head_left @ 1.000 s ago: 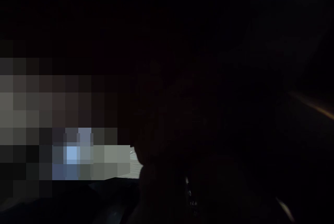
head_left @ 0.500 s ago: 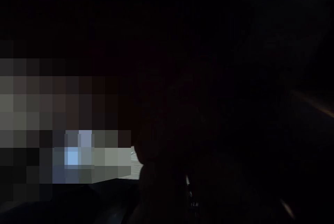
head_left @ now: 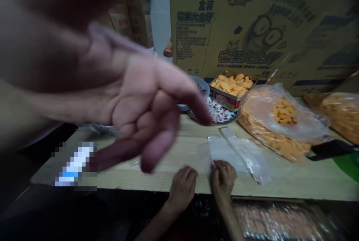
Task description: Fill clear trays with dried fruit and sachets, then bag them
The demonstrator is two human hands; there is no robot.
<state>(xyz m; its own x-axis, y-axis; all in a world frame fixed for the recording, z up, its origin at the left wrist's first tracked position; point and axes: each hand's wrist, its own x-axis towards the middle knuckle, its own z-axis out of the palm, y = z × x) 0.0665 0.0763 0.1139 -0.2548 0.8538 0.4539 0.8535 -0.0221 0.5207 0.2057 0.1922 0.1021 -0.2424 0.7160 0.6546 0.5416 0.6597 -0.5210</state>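
Observation:
My left hand rests at the front edge of the wooden table, fingers curled in, with nothing visible in them. To its right my right hand has its fingers closed at the near edge of a clear plastic bag. White and clear bags lie flat just beyond it, with a long narrow clear plastic strip slanting across them. Another person's large, blurred hand reaches in from the left, close to the camera, and hides part of the table.
A tin of orange snack pieces stands behind small printed packets and a bowl. Large snack bags lie right, near a green item. A big printed carton rises behind; a box of wrapped items sits below.
The view was almost wholly dark and covered; now the table, both my hands and the goods are visible. The other person's hand is now off to the left.

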